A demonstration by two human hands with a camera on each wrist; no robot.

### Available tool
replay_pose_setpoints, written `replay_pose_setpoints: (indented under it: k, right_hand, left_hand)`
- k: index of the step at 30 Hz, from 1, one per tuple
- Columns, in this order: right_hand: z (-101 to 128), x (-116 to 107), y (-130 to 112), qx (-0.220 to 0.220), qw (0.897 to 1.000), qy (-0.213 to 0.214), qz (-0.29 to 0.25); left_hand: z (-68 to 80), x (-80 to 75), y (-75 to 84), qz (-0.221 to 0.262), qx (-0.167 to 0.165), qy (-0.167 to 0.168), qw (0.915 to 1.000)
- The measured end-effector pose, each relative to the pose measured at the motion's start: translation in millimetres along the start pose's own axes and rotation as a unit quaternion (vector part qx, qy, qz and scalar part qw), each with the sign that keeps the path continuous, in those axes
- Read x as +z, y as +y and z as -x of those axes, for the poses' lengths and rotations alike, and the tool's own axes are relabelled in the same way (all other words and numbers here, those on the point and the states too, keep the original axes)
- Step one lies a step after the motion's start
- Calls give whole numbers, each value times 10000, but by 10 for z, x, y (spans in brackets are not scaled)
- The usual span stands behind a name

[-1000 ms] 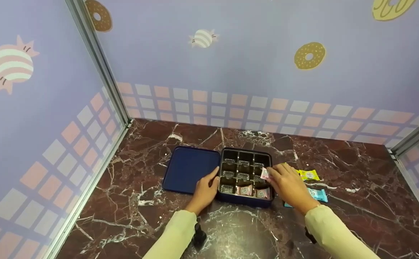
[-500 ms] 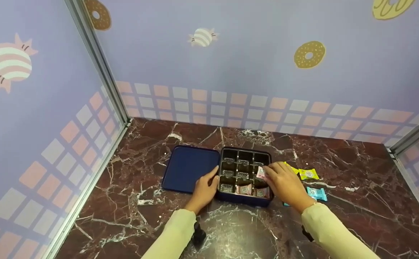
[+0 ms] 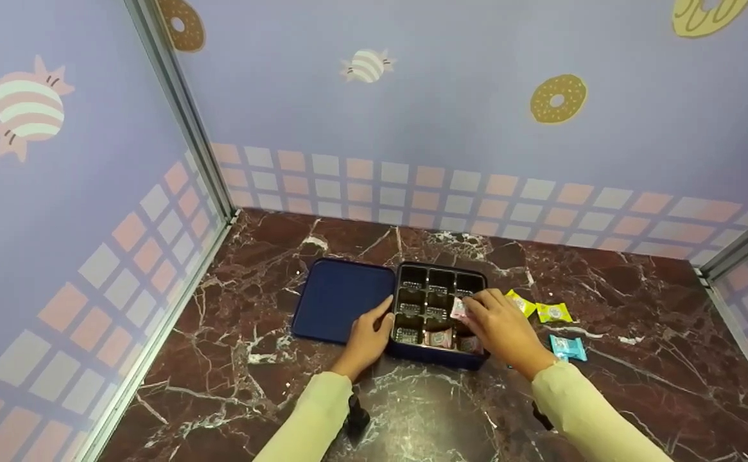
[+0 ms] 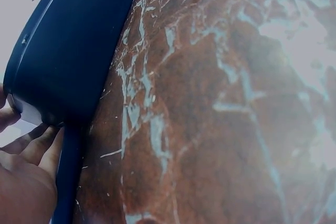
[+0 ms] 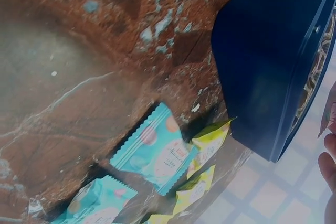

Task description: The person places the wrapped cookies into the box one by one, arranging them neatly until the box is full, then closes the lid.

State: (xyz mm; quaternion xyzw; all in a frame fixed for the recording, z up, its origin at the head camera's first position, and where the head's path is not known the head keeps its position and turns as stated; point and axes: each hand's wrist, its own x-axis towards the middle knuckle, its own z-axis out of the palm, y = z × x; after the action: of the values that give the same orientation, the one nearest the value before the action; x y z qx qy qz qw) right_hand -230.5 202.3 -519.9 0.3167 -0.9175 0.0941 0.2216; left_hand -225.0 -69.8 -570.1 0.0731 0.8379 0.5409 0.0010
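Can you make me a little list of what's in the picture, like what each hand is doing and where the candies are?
Left hand: rests against the left side of the box
Right hand: holds a pink candy over the box
Box: dark blue, open, with square compartments
Lid: flat on the table, left of the box
In the box: two pink candies in the front row
On the table: yellow candies and a blue candy, right of the box

Bare marble table (image 3: pixel 637 301) lies right of the box (image 3: pixel 438 353); yellow packets (image 3: pixel 537 308) and, seemingly, the lid (image 3: pixel 338 298) flank it.
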Motion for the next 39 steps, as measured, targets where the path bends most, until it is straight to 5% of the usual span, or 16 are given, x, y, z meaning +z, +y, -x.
replay_pose_setpoints:
  k: [39]
  right_hand:
    - [-165, 225, -289, -305, 9993, 209, -62]
  left_hand:
    - [11, -7, 12, 14, 19, 126, 9999]
